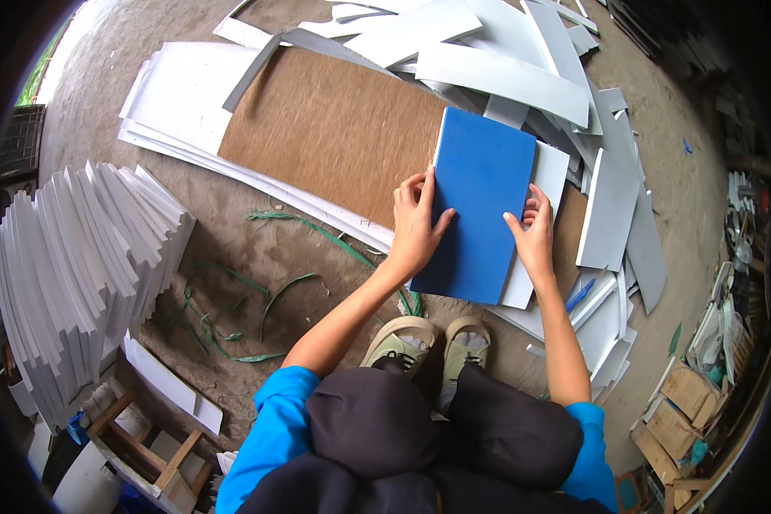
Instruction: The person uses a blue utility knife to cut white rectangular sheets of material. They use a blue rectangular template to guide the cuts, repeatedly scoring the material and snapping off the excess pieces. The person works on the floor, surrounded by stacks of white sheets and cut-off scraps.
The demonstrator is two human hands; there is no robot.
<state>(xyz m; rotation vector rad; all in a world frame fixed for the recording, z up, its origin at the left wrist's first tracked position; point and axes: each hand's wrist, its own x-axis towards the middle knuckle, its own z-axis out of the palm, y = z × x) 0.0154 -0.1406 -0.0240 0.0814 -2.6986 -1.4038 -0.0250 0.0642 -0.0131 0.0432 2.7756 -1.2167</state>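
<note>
A flat blue rectangular board (pixel 481 201) lies in front of me, tilted slightly. My left hand (pixel 417 224) grips its left edge, with the thumb on the blue face and the fingers along the side. On the opposite edge my right hand (pixel 533 236) holds it the same way, thumb on top and fingers curled at the side. Beneath the blue board a white board (pixel 550 169) sticks out on the right. Both rest over a brown fibre-like sheet (pixel 338 120), which lies on long white panels (pixel 176 98).
White and grey offcut strips (pixel 505 77) are heaped beyond and to the right. A tall stack of white boards (pixel 86 265) leans at the left. Green strapping (pixel 317 240) lies loose on the floor. Cardboard boxes (pixel 692 394) and a wooden frame (pixel 158 454) stand at the sides.
</note>
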